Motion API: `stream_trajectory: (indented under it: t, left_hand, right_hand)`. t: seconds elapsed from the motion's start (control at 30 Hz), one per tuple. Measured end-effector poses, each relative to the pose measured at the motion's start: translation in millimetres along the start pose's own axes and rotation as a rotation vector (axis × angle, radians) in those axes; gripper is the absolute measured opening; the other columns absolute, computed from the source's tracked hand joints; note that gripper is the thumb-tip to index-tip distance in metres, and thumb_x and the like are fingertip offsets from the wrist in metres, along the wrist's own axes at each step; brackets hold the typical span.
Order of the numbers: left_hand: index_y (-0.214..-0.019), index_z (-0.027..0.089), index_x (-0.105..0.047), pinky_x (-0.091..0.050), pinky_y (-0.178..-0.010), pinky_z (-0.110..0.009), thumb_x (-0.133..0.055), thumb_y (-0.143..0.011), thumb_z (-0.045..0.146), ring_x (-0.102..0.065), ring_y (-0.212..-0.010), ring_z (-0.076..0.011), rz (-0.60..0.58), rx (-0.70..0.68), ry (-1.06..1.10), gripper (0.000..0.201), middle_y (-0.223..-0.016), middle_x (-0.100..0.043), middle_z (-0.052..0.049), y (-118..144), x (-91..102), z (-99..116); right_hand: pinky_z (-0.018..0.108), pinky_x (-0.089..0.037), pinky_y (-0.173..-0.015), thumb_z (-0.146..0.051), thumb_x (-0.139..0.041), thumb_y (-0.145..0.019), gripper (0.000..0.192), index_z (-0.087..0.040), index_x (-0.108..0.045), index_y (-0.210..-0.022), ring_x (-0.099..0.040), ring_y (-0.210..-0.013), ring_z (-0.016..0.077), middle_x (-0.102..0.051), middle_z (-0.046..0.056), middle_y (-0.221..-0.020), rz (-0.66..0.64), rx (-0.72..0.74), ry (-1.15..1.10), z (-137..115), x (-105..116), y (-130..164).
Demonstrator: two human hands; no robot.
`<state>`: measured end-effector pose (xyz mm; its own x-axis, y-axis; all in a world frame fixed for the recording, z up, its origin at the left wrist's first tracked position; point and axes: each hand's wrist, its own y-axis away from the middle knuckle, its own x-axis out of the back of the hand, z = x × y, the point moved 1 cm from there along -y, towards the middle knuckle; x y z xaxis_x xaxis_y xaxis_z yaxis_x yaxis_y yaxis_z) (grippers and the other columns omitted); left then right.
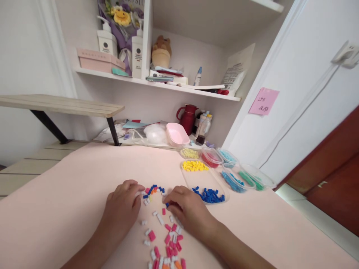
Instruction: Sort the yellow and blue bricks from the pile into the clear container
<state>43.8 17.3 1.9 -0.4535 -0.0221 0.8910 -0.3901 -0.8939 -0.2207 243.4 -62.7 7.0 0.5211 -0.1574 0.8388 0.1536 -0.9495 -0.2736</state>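
My left hand [123, 206] rests on the pink tabletop, its fingers slightly apart, at the left side of a small cluster of bricks. My right hand [187, 213] is across from it, fingertips pinched on a small blue brick [167, 205]. Between the hands lies a curved group of toy bricks, with blue bricks [153, 188], orange bricks [153, 191] and white bricks [147, 201]. Nearer to me are loose pink bricks [152, 235] and white bricks [160, 219]. What lies under my left fingertips is hidden.
Right of centre, a shallow tray [193, 180] holds yellow bricks [195, 166] and dark blue bricks [210, 195]. Behind and beside it stand several clear tubs, one with red pieces [211, 158]. A pink bowl [177, 134] and a red jug [188, 118] stand at the back, below a shelf [168, 85].
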Motion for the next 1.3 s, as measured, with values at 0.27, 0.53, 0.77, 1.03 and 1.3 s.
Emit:
stream_trajectory:
  t: [0.27,0.53,0.77,1.03,1.3]
  left_hand:
    - [-0.105,0.026,-0.069,-0.043,-0.094,-0.043,-0.038,-0.088,0.021,-0.056,-0.116,-0.0249,-0.007,0.012,-0.009,0.036,-0.124,-0.061,-0.006,-1.8,1.2,-4.4]
    - [-0.110,0.028,-0.067,-0.041,-0.092,-0.047,-0.041,-0.087,0.027,-0.055,-0.116,-0.0285,-0.054,0.044,-0.097,0.034,-0.126,-0.062,-0.006,-7.5,0.2,-9.7]
    - [-0.106,0.027,-0.068,-0.041,-0.090,-0.045,-0.044,-0.085,0.024,-0.056,-0.113,-0.0276,-0.036,0.022,-0.107,0.032,-0.121,-0.064,-0.006,-5.8,2.1,-6.3]
    - [-0.097,0.027,-0.070,-0.041,-0.088,-0.041,-0.047,-0.084,0.021,-0.057,-0.104,-0.0252,-0.051,-0.025,-0.088,0.027,-0.106,-0.067,-0.004,-5.4,8.2,-4.5]
    - [-0.090,0.028,-0.071,-0.042,-0.083,-0.034,-0.048,-0.079,0.007,-0.060,-0.095,-0.0196,-0.070,-0.233,0.022,0.032,-0.096,-0.069,-0.001,-4.9,-4.6,3.2]
  right_hand:
    - [0.027,-0.046,-0.073,-0.015,-0.056,-0.084,0.018,-0.025,-0.070,-0.090,-0.065,-0.082,0.0167,-0.071,0.002,-0.090,0.164,-0.090,-0.018,12.1,45.5,5.8]
    - [0.030,-0.046,-0.070,-0.018,-0.051,-0.085,0.024,-0.023,-0.074,-0.085,-0.065,-0.080,0.0192,-0.073,0.003,-0.090,0.130,-0.351,0.161,47.7,89.4,24.2]
    - [0.031,-0.049,-0.078,-0.019,-0.046,-0.091,0.032,-0.025,-0.071,-0.110,-0.066,-0.090,0.0197,-0.071,0.005,-0.105,0.163,-0.227,0.057,31.3,74.4,21.2]
    - [0.029,-0.048,-0.084,-0.012,-0.051,-0.084,0.035,-0.028,-0.073,-0.106,-0.068,-0.095,0.0202,-0.075,0.002,-0.105,-0.137,-0.089,-0.002,0.0,33.1,17.8]
    - [0.024,-0.048,-0.086,-0.010,-0.050,-0.089,0.034,-0.027,-0.072,-0.109,-0.066,-0.093,0.0149,-0.071,0.002,-0.100,-0.060,0.020,-0.208,-4.7,14.3,10.3]
